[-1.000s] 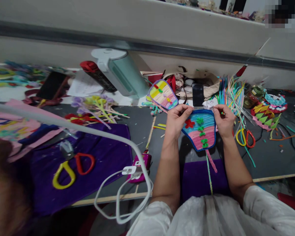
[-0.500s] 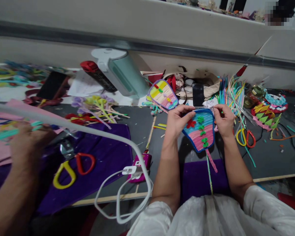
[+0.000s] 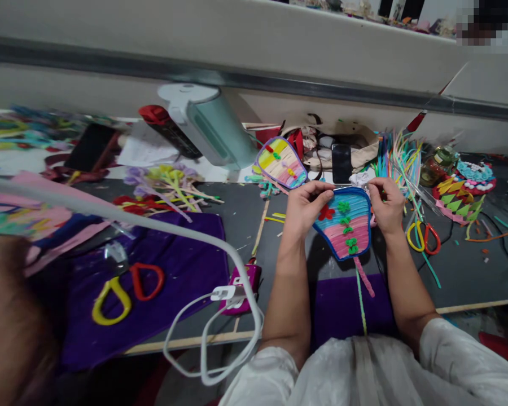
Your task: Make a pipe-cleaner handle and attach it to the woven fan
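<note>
Both my arms reach straight out in front of me, side by side. My left hand (image 3: 305,207) is curled, thumb and fingers pinched together. My right hand (image 3: 387,206) is curled too, its fingertips pinching near the top.

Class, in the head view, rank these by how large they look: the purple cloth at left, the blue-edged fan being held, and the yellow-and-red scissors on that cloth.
1. Purple cloth
2. Blue-edged fan
3. Yellow-and-red scissors, though they look only slightly smaller than the fan.
</note>
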{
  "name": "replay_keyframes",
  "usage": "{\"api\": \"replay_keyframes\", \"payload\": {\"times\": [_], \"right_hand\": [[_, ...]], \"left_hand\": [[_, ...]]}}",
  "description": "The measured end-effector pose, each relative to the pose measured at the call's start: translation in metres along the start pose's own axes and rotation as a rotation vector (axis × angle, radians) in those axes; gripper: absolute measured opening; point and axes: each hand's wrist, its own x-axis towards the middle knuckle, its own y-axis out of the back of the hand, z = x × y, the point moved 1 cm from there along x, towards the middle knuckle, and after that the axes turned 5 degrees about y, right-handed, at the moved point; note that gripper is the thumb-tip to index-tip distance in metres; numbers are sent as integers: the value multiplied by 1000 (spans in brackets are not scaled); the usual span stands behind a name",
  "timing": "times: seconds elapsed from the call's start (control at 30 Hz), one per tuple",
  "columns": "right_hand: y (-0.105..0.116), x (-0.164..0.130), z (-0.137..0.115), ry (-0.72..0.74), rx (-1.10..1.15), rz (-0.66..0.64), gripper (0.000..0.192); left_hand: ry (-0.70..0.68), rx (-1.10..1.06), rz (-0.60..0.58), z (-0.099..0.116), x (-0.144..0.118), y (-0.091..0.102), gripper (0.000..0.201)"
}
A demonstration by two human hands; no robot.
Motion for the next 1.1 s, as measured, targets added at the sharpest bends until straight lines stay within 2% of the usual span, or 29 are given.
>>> {"api": "replay_keyframes", "payload": {"times": [0.2, 0.73, 1.1], "right_hand": [[-1, 1, -1, 22, -11, -16, 15], [-7, -2, -7, 85, -23, -60, 16], [-8, 1, -10, 151, -47, -67, 15]], "left_hand": [[2, -36, 31, 1, 0, -3, 20], [222, -95, -25, 4, 1, 4, 15], [199, -72, -45, -1, 4, 5, 14]]}}
